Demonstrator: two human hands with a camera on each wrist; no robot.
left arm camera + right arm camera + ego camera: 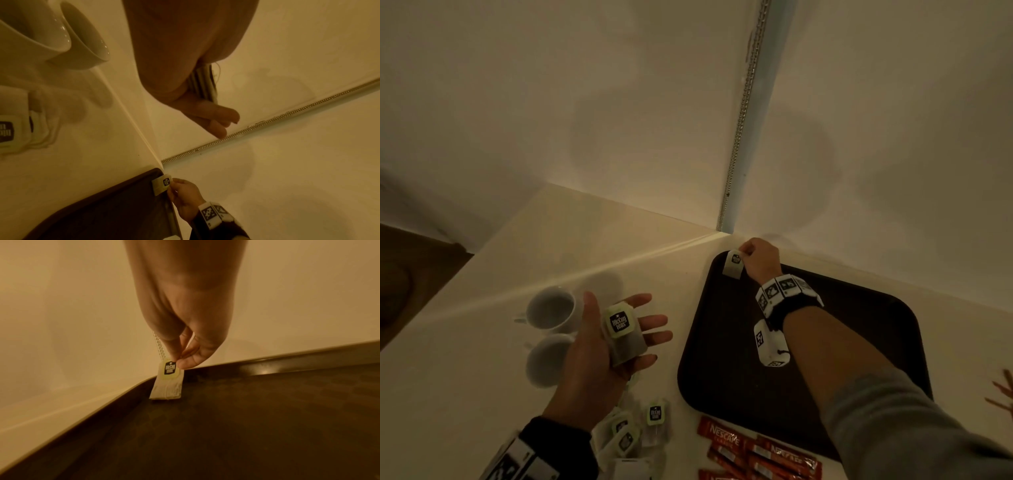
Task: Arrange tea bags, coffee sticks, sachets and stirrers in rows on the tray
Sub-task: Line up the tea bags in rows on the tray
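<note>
The right hand [760,262] pinches a tea bag [167,382] by its tag between thumb and fingers [188,363], lowering it into the far left corner of the dark tray [859,342]; its bottom edge touches the tray floor, likely to start the first row against the rim. The left hand [606,339] lies palm up above the tabletop [465,377], fingers relaxed and straight, carrying a stack of tea bags [621,334] as a ready supply. More tea bags [635,431] and red coffee sticks [753,452] wait on the tabletop near the tray, beside two white cups [551,329]. How many bags the stack holds is hard to make out. Stirrers seem just visible at the right edge, cut off; sachets are not seen.
</note>
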